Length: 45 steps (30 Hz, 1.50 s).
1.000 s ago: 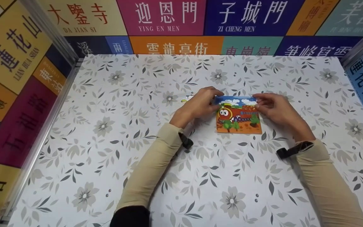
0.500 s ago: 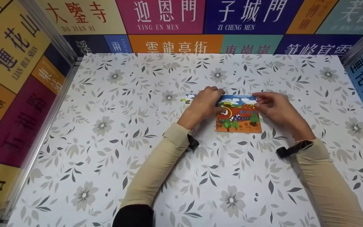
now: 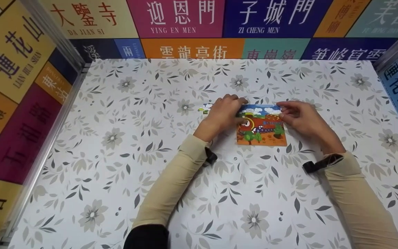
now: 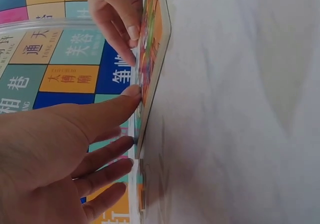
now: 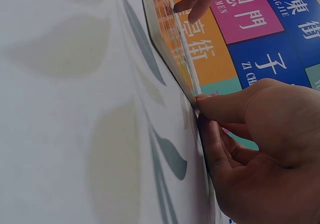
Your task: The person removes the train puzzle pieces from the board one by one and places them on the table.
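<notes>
A thin rectangular board with a cartoon train picture (image 3: 263, 129) lies on the table in the head view. My left hand (image 3: 224, 116) is at its upper left; the thumb touches the picture face and the extended fingers reach to the far edge. At the upper right corner, my right hand (image 3: 299, 116) pinches the board between thumb and forefinger, as the right wrist view shows up close. A small flat piece with clouds and greenery (image 3: 205, 108) shows left of my left hand, which hides the rest of it.
White paper or cloth with grey flowers and leaves covers the table (image 3: 109, 180). Panels with large coloured Chinese signs (image 3: 181, 19) stand along the back and both sides. A dark camera strap (image 3: 211, 156) is on the left wrist and another (image 3: 311, 167) on the right.
My left hand has shifted slightly right, its thumb now over the train's face, and more of the small piece shows behind it. The right hand and the board have hardly moved.
</notes>
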Each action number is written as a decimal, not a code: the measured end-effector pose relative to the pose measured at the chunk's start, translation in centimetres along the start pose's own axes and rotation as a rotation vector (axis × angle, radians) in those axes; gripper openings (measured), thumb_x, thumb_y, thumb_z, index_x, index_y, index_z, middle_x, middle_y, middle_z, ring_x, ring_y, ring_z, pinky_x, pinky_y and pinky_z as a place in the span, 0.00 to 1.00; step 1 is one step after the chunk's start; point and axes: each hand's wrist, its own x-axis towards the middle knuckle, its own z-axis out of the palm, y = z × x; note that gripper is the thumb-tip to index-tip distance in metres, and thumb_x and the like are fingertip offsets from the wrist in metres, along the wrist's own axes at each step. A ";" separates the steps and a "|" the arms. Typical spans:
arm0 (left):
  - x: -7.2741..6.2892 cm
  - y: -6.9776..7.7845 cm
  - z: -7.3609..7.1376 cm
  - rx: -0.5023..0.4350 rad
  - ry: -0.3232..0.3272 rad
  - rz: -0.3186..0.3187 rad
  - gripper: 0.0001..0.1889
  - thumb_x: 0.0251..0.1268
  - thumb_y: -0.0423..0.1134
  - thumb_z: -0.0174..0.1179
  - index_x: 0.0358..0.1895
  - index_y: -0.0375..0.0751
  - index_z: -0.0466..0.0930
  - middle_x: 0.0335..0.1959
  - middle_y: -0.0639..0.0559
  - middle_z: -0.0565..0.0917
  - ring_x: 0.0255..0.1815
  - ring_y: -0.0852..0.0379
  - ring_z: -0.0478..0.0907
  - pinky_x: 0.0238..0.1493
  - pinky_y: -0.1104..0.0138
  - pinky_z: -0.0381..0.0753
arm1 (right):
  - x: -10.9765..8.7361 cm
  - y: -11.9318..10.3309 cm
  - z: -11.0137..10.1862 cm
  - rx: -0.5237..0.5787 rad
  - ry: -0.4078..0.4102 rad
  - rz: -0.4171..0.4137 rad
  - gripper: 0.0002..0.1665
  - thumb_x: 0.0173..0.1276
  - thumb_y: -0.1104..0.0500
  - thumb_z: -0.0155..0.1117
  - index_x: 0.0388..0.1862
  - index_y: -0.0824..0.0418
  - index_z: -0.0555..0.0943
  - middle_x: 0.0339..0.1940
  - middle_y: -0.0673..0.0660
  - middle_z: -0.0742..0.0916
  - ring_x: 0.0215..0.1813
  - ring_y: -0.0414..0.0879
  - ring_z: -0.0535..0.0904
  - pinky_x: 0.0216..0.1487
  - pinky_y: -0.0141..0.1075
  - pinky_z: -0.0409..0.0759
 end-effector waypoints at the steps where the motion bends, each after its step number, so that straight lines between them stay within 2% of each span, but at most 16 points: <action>1: 0.0 -0.1 0.0 -0.004 0.000 0.005 0.34 0.72 0.57 0.72 0.77 0.53 0.76 0.66 0.50 0.83 0.68 0.50 0.77 0.72 0.54 0.76 | 0.0 -0.1 0.0 -0.001 -0.003 0.000 0.30 0.82 0.60 0.65 0.80 0.55 0.76 0.61 0.64 0.86 0.57 0.46 0.84 0.50 0.16 0.77; 6: 0.0 -0.3 -0.2 -0.020 0.002 0.023 0.35 0.71 0.56 0.73 0.78 0.52 0.76 0.68 0.46 0.80 0.68 0.47 0.75 0.71 0.54 0.77 | 0.2 -0.2 0.0 -0.002 -0.013 0.002 0.30 0.82 0.60 0.65 0.80 0.55 0.76 0.61 0.64 0.86 0.60 0.51 0.83 0.50 0.16 0.78; 12: 0.0 -0.4 -0.4 -0.033 0.006 0.026 0.31 0.72 0.55 0.72 0.74 0.50 0.79 0.69 0.47 0.78 0.69 0.48 0.73 0.71 0.55 0.75 | 0.4 -0.4 0.0 -0.006 -0.018 0.004 0.31 0.82 0.61 0.65 0.81 0.55 0.75 0.62 0.64 0.85 0.61 0.54 0.83 0.50 0.16 0.77; 19: -0.1 -0.9 -0.4 -0.061 0.025 0.053 0.31 0.71 0.54 0.74 0.72 0.49 0.81 0.66 0.48 0.82 0.67 0.49 0.77 0.70 0.54 0.77 | 0.6 -0.4 0.1 -0.004 -0.028 0.015 0.31 0.82 0.60 0.65 0.81 0.55 0.75 0.62 0.64 0.85 0.62 0.55 0.83 0.50 0.15 0.77; 23: -0.2 -1.3 -0.5 -0.079 0.048 0.085 0.29 0.71 0.52 0.74 0.71 0.48 0.83 0.65 0.48 0.82 0.67 0.49 0.77 0.69 0.56 0.77 | 0.7 -0.4 0.1 -0.005 -0.015 -0.007 0.30 0.82 0.59 0.66 0.80 0.56 0.76 0.61 0.65 0.86 0.60 0.50 0.84 0.51 0.15 0.77; 27: -0.2 -1.6 -0.5 -0.090 0.055 0.121 0.27 0.73 0.50 0.73 0.72 0.48 0.83 0.66 0.49 0.81 0.68 0.50 0.77 0.71 0.57 0.77 | 0.7 -0.4 0.1 -0.012 -0.004 -0.041 0.29 0.81 0.60 0.66 0.79 0.58 0.77 0.60 0.66 0.87 0.55 0.41 0.84 0.51 0.15 0.77; 31: -0.2 -1.7 -0.5 -0.071 0.052 0.134 0.27 0.74 0.50 0.72 0.72 0.49 0.83 0.67 0.49 0.81 0.68 0.51 0.77 0.71 0.58 0.77 | 0.6 -0.4 0.0 -0.023 -0.011 -0.037 0.30 0.81 0.59 0.66 0.79 0.57 0.76 0.60 0.65 0.87 0.52 0.34 0.82 0.51 0.15 0.77; 36: -0.1 -1.5 -0.4 -0.044 0.075 0.137 0.27 0.73 0.51 0.72 0.72 0.50 0.83 0.66 0.50 0.81 0.67 0.52 0.78 0.70 0.59 0.78 | 0.5 -0.3 -0.1 -0.032 -0.005 -0.037 0.29 0.82 0.57 0.66 0.79 0.56 0.77 0.60 0.64 0.87 0.51 0.30 0.81 0.51 0.15 0.76; 39: -0.2 -1.5 -0.2 -0.037 0.084 0.142 0.27 0.74 0.51 0.72 0.72 0.51 0.83 0.67 0.50 0.81 0.67 0.52 0.78 0.70 0.58 0.78 | 0.4 -0.1 -0.1 -0.028 -0.009 -0.025 0.29 0.82 0.57 0.66 0.79 0.56 0.77 0.60 0.64 0.87 0.52 0.34 0.82 0.51 0.15 0.76; 45: -0.6 -2.2 -0.2 -0.036 0.128 0.141 0.27 0.75 0.51 0.70 0.74 0.52 0.81 0.67 0.50 0.82 0.68 0.52 0.79 0.70 0.57 0.79 | 0.3 0.2 -0.1 -0.023 -0.017 -0.007 0.31 0.82 0.56 0.66 0.81 0.56 0.75 0.62 0.64 0.86 0.61 0.52 0.84 0.50 0.15 0.77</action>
